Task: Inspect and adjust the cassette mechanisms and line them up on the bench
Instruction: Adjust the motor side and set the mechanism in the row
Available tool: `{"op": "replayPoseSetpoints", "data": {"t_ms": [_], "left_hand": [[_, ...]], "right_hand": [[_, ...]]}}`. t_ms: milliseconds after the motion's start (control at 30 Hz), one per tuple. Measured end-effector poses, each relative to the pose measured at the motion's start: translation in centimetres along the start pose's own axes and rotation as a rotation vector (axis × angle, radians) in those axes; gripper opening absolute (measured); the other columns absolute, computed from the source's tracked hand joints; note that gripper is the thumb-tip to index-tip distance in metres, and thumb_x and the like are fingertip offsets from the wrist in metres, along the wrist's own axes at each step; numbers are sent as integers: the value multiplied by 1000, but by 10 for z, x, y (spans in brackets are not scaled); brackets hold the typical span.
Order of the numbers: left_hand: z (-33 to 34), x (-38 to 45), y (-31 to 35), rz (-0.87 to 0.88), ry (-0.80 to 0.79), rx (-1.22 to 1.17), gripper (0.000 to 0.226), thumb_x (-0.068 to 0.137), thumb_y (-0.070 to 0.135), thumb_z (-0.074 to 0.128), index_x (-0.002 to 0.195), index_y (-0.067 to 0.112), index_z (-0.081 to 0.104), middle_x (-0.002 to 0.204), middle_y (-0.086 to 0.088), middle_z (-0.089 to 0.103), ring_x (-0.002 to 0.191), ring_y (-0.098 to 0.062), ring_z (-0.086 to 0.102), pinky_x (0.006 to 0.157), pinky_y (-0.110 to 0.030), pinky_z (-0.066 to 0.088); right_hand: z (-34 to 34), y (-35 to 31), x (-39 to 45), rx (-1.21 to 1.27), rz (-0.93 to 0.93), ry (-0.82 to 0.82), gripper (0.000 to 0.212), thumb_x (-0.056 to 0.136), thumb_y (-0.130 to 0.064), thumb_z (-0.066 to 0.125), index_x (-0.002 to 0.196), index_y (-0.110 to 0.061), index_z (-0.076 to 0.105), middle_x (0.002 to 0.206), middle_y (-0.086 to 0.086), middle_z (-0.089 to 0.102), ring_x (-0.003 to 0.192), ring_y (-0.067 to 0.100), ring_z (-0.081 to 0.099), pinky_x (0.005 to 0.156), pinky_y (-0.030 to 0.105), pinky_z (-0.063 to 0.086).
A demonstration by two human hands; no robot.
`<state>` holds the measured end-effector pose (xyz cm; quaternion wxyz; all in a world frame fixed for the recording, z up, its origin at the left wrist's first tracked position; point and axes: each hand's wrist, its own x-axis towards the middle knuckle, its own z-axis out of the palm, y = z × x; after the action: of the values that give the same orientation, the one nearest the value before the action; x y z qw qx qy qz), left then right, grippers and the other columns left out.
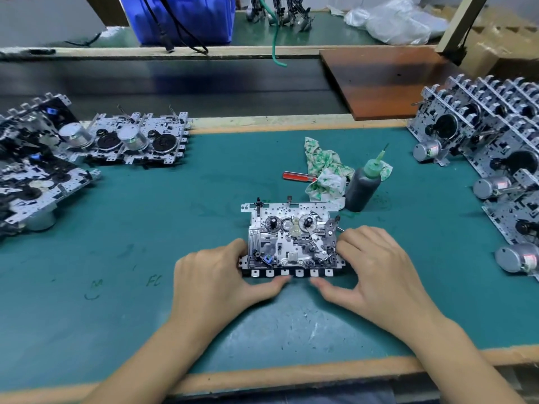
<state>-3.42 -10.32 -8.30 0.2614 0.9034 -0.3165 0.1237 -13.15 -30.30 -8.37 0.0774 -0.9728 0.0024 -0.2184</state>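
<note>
Both hands are placed at a cassette mechanism (291,243) lying flat on the green bench mat (145,228). It is gripped at its left edge by the left hand (215,275) and at its right edge by the right hand (376,266), thumbs below its front row of tabs. More mechanisms (140,138) are laid at the left, others (481,135) stacked at the right. A dark bottle (363,185), a cloth (323,167) and a red screwdriver (297,176) are seen just behind.

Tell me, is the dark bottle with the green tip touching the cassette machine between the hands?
Apart. The head view shows a strip of green mat between the bottle and the cassette mechanism's far right corner.
</note>
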Motion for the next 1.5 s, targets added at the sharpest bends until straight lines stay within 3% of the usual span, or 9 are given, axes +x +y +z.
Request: {"op": "replayPoseSetpoints", "data": {"t_ms": [200, 333, 533, 700, 833, 1067, 1233, 1333, 1500], "left_hand": [[3, 5, -8, 46, -51, -57, 58, 54, 78, 52, 52, 21, 39, 36, 3, 44, 36, -22, 48, 38, -30, 41], [0, 5, -15, 205, -100, -120, 51, 59, 69, 59, 55, 30, 27, 38, 9, 42, 34, -9, 42, 39, -25, 43], [2, 2, -16, 226, 15, -40, 45, 68, 53, 58, 51, 11, 50, 36, 5, 42, 32, -14, 44, 32, -27, 40], [0, 3, -14, 263, -34, -24, 55, 63, 70, 56, 56, 17, 41, 38, 5, 43, 33, -17, 47, 33, -30, 41], [-1, 5, -8, 201, -1, 51, 62, 60, 78, 52, 55, 19, 33, 36, 2, 41, 32, -22, 46, 32, -30, 37], [5, 5, -7, 162, 68, 103, 64, 65, 74, 51, 47, 14, 38, 32, 0, 35, 28, -21, 40, 33, -25, 29], [0, 10, -15, 240, -50, -12, 65, 61, 77, 52, 54, 15, 37, 36, 4, 39, 32, -20, 41, 34, -28, 36], [-4, 9, -20, 329, -91, -34, 53, 65, 68, 56, 59, 20, 36, 39, 7, 40, 33, -14, 37, 34, -26, 38], [3, 5, -16, 311, 10, 90, 51, 77, 54, 53, 52, 11, 43, 36, 0, 38, 29, -20, 40, 30, -25, 31]], "right_hand": [[2, -3, -1, 6, -3, -6, 51, 77, -57, 53, 61, -8, 55, 66, 1, 51, 63, 22, 48, 67, 26, 31], [3, 0, -2, -38, 29, 7, 49, 76, -54, 51, 62, -8, 55, 67, 2, 54, 64, 23, 50, 66, 29, 37], [2, 4, -3, 74, -21, -48, 50, 71, -58, 58, 61, -9, 49, 69, 1, 48, 65, 19, 42, 64, 29, 37], [4, 3, -3, 28, -16, -18, 48, 77, -55, 52, 60, -11, 51, 68, 1, 52, 63, 21, 47, 59, 31, 42], [6, -1, -3, -12, -11, 9, 48, 80, -55, 49, 59, -12, 50, 66, 0, 50, 64, 22, 47, 62, 28, 31], [4, -3, -2, 99, 5, -11, 43, 71, -57, 56, 62, -19, 39, 66, -2, 45, 65, 18, 41, 61, 28, 34], [6, -4, -5, 58, 9, 11, 46, 76, -53, 54, 55, -13, 47, 62, -1, 45, 61, 19, 43, 61, 26, 28], [7, -3, -4, 8, 17, 30, 43, 78, -52, 51, 58, -14, 46, 62, -1, 44, 60, 19, 41, 61, 28, 28], [5, 1, -3, 129, -12, -19, 42, 72, -55, 57, 65, -20, 34, 67, -5, 35, 63, 14, 33, 62, 23, 21]]}}
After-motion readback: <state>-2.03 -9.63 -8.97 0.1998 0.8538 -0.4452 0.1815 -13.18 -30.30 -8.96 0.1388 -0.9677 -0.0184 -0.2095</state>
